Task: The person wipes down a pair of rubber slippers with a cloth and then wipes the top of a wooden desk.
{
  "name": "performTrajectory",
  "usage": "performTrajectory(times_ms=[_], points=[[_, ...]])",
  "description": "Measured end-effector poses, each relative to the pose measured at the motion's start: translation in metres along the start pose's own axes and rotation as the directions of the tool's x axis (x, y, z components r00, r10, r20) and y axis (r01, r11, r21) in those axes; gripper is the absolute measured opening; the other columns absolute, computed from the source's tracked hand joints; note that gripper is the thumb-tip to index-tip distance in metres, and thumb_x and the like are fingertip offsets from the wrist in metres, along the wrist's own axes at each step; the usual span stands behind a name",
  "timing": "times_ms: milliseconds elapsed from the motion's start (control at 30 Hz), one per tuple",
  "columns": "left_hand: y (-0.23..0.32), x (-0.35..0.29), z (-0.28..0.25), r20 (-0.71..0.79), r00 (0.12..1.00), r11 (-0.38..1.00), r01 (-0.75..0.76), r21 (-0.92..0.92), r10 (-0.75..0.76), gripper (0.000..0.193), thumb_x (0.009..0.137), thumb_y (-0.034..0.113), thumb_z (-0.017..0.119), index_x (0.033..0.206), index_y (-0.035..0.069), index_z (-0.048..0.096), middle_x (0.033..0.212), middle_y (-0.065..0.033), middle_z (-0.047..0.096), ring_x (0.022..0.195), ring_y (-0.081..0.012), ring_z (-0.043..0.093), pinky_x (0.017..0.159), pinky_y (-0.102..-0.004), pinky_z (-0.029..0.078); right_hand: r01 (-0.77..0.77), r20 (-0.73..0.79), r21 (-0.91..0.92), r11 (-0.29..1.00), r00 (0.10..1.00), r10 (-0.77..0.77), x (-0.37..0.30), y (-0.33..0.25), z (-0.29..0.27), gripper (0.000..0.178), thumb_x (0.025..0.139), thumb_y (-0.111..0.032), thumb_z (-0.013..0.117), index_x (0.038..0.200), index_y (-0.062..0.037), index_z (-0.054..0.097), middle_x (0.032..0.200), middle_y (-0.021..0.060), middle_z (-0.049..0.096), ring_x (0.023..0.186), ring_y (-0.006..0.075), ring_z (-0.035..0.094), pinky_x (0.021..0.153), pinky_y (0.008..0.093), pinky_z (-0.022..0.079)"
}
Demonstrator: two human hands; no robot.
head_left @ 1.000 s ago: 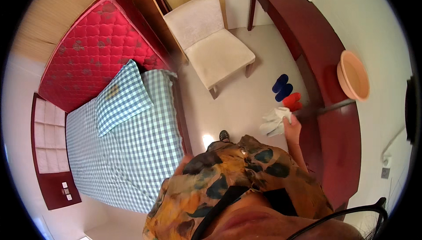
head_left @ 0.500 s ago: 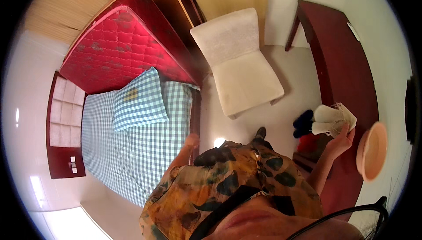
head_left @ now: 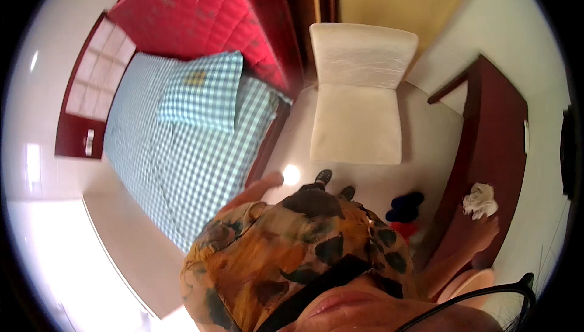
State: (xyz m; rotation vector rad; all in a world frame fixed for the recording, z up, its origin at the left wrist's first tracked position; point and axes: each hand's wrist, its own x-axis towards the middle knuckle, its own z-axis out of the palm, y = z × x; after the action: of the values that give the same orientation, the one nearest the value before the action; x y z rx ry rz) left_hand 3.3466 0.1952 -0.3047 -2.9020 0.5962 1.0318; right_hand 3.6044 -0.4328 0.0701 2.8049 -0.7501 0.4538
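Note:
In my right hand (head_left: 485,235), at the right side, is a crumpled white cloth (head_left: 480,200) over the dark red table (head_left: 502,134). The cloth bunches at my fingertips, and the finger hold is only partly visible. My left hand (head_left: 267,181) hangs beside the dark red edge of the bed, near the blue-and-white checked sheet (head_left: 188,171). Motion smears its fingers, and nothing shows in it.
A cream chair (head_left: 356,122) stands ahead. Dark blue slippers (head_left: 404,207) and something red (head_left: 403,228) lie on the floor by the table. A checked pillow (head_left: 204,92) rests on the bed below a leaning red mattress (head_left: 194,13). A peach basin (head_left: 468,284) sits by my right forearm.
The view has turned, and the chair now faces me more squarely. The white cloth, spread out earlier, is bunched up. The basin now appears lower, behind my right forearm.

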Motion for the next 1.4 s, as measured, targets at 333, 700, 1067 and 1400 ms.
performTrajectory(times_ms=[333, 700, 1067, 1400], points=[[0.034, 0.003, -0.157, 0.233, 0.962, 0.543, 0.272, -0.794, -0.141, 0.045, 0.074, 0.029, 0.059, 0.114, 0.009, 0.059, 0.11, -0.0173, 0.059, 0.102, -0.0299, 0.056, 0.087, -0.0378, 0.044, 0.38, 0.328, 0.63, 0.677, 0.66, -0.676, -0.141, -0.147, 0.034, 0.033, 0.089, -0.029, 0.047, 0.112, -0.0065, 0.055, 0.107, 0.0146, 0.057, 0.094, 0.0277, 0.058, 0.079, 0.0354, 0.047], [0.043, 0.009, -0.192, 0.143, 0.973, 0.784, -0.054, -0.619, 0.18, 0.025, 0.063, 0.009, 0.059, 0.087, 0.003, 0.062, 0.083, -0.0184, 0.062, 0.08, -0.0333, 0.061, 0.068, -0.043, 0.046, 0.321, 0.653, 0.524, 0.789, 0.443, -0.614, -0.183, -0.093, 0.109, 0.03, 0.087, -0.026, 0.048, 0.107, -0.0063, 0.057, 0.102, 0.0145, 0.059, 0.091, 0.0274, 0.058, 0.078, 0.0352, 0.047], [0.003, 0.005, -0.226, 0.178, 0.955, 0.59, 0.004, -0.807, 0.236, 0.026, 0.072, 0.02, 0.056, 0.09, 0.002, 0.064, 0.082, -0.0179, 0.063, 0.074, -0.0314, 0.061, 0.068, -0.0405, 0.047, 0.263, 0.861, 0.351, 0.899, 0.286, -0.42, -0.235, -0.027, 0.138, 0.027, 0.085, -0.024, 0.049, 0.102, -0.0062, 0.059, 0.097, 0.0143, 0.06, 0.088, 0.0271, 0.059, 0.077, 0.0349, 0.048], [-0.003, 0.03, -0.181, 0.556, 0.798, 0.282, 0.491, -0.824, 0.232, 0.031, 0.09, 0.023, 0.045, 0.104, 0.001, 0.061, 0.094, -0.0108, 0.063, 0.085, -0.0193, 0.056, 0.075, -0.0342, 0.045, 0.104, 0.941, 0.263, 0.959, 0.192, -0.279, -0.306, -0.013, 0.118, 0.024, 0.084, -0.021, 0.049, 0.098, -0.006, 0.061, 0.093, 0.0142, 0.061, 0.085, 0.0268, 0.059, 0.075, 0.0347, 0.048]])
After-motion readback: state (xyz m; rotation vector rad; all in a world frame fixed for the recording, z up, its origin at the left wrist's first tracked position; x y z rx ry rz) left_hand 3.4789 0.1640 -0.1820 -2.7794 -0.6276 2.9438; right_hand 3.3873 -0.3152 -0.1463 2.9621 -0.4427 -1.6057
